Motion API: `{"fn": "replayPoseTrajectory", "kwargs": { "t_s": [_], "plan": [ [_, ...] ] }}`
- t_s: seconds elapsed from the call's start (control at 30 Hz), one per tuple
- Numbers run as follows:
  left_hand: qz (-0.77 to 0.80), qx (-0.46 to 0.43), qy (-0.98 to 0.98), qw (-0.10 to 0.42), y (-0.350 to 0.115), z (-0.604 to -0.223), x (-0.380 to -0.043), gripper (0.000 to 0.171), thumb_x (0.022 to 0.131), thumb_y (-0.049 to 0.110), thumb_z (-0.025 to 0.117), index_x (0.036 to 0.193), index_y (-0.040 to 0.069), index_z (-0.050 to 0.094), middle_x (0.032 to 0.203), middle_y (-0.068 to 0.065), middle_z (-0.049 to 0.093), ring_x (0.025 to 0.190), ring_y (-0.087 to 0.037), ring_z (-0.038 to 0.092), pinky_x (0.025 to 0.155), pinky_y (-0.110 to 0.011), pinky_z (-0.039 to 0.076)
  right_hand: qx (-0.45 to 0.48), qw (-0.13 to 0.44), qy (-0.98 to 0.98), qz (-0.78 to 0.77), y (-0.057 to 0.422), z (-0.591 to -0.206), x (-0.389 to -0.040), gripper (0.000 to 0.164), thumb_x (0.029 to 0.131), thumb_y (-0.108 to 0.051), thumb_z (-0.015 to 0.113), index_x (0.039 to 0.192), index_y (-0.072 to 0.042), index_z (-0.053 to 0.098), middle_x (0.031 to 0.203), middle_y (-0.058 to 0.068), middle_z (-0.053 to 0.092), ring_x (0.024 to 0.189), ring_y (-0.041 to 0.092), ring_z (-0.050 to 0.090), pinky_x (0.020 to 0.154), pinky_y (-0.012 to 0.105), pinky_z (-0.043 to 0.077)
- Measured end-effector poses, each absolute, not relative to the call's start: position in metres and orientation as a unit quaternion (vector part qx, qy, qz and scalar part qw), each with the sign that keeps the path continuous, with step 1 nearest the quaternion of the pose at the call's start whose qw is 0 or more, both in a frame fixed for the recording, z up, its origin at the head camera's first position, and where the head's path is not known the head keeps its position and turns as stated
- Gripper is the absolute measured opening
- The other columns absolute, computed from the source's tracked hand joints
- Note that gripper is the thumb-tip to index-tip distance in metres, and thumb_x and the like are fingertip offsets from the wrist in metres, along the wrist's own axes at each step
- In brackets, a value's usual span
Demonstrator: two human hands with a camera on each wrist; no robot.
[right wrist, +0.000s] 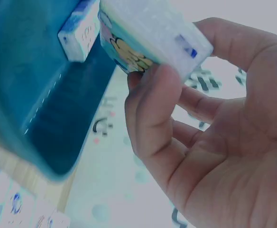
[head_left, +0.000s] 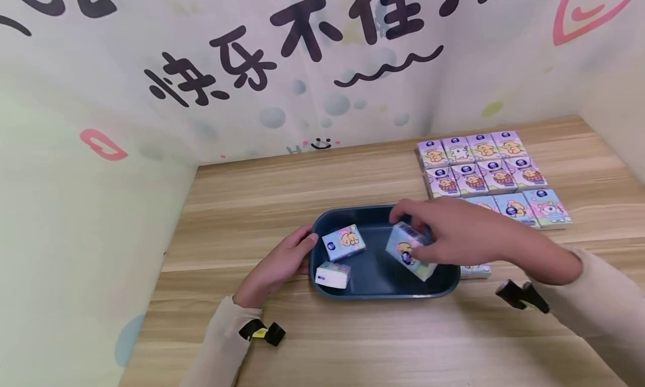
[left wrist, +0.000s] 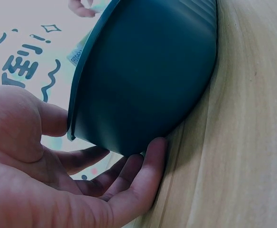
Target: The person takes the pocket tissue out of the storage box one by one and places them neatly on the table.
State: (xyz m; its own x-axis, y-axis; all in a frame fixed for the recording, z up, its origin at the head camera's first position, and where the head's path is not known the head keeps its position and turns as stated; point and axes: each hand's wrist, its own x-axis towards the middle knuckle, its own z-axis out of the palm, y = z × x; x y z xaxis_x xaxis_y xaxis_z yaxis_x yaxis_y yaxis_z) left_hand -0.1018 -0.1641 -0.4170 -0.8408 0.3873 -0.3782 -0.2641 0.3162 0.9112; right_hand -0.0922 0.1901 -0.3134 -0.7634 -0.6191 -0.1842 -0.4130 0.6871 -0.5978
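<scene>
A dark blue-green plastic tray (head_left: 383, 293) stands on the wooden table. My left hand (head_left: 282, 261) grips its left end; in the left wrist view, the thumb (left wrist: 53, 118) is at the rim and the fingers lie against the outer wall. Over the tray's right half, my right hand (head_left: 453, 230) pinches a small tissue pack (head_left: 407, 250) between thumb and fingers, tilted. The right wrist view shows the held tissue pack's white end (right wrist: 176, 40). Inside the tray at the left are a flat tissue pack (head_left: 344, 242) and another tissue pack (head_left: 332, 275) showing its white side.
Rows of tissue packs (head_left: 478, 177) lie close together on the table at the right, partly hidden by my right hand and forearm. Behind the table (head_left: 282, 191) hangs a white printed backdrop (head_left: 322, 96) with large black characters. Pale walls stand at both sides.
</scene>
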Motion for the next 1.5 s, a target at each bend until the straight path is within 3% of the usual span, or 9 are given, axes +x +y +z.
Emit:
{"fn": "replayPoseTrajectory", "kwargs": {
  "t_s": [0.17,0.33,0.77,1.13,1.5],
  "plan": [
    [0.586,0.05,0.758,0.281,-0.165,-0.418,-0.102,0.053,0.122,0.025,0.039,0.17,0.004,0.035,0.161,-0.027,0.048,0.128,-0.038,0.065,0.097,-0.047,0.063,-0.249,0.176,0.902,-0.306,0.228,-0.323,-0.083,0.053,0.097,-0.025,0.086,0.142,-0.014,0.06,0.108,-0.003,0.068,0.076,0.01,0.063,0.061,0.03,0.054],
    [0.585,0.059,0.758,0.281,-0.166,-0.42,-0.103,0.053,0.122,0.025,0.039,0.17,0.002,0.034,0.162,-0.029,0.046,0.129,-0.039,0.065,0.097,-0.048,0.063,-0.193,0.18,0.91,-0.32,0.264,-0.337,-0.073,0.054,0.098,-0.024,0.086,0.141,-0.015,0.056,0.11,0.0,0.068,0.08,0.012,0.069,0.064,0.031,0.058],
    [0.587,0.052,0.758,0.28,-0.166,-0.419,-0.103,0.053,0.122,0.026,0.04,0.169,0.001,0.037,0.158,-0.028,0.05,0.13,-0.036,0.064,0.097,-0.047,0.062,-0.052,0.223,0.902,-0.366,0.335,-0.379,-0.061,0.057,0.106,-0.011,0.076,0.146,0.007,0.04,0.115,0.017,0.066,0.092,0.027,0.07,0.074,0.036,0.066],
    [0.585,0.051,0.759,0.283,-0.164,-0.42,-0.103,0.054,0.122,0.027,0.04,0.169,0.001,0.036,0.159,-0.027,0.05,0.131,-0.036,0.062,0.098,-0.048,0.062,-0.037,0.218,0.899,-0.377,0.344,-0.404,-0.056,0.052,0.106,-0.006,0.073,0.143,0.013,0.04,0.108,0.016,0.069,0.088,0.025,0.069,0.072,0.035,0.065],
    [0.584,0.047,0.759,0.284,-0.165,-0.42,-0.104,0.054,0.122,0.027,0.041,0.169,0.001,0.036,0.162,-0.027,0.048,0.133,-0.038,0.061,0.099,-0.049,0.062,-0.034,0.196,0.928,-0.316,0.342,-0.408,-0.061,0.058,0.103,-0.016,0.079,0.14,0.011,0.043,0.106,0.017,0.071,0.086,0.025,0.068,0.066,0.03,0.057]
  ]
}}
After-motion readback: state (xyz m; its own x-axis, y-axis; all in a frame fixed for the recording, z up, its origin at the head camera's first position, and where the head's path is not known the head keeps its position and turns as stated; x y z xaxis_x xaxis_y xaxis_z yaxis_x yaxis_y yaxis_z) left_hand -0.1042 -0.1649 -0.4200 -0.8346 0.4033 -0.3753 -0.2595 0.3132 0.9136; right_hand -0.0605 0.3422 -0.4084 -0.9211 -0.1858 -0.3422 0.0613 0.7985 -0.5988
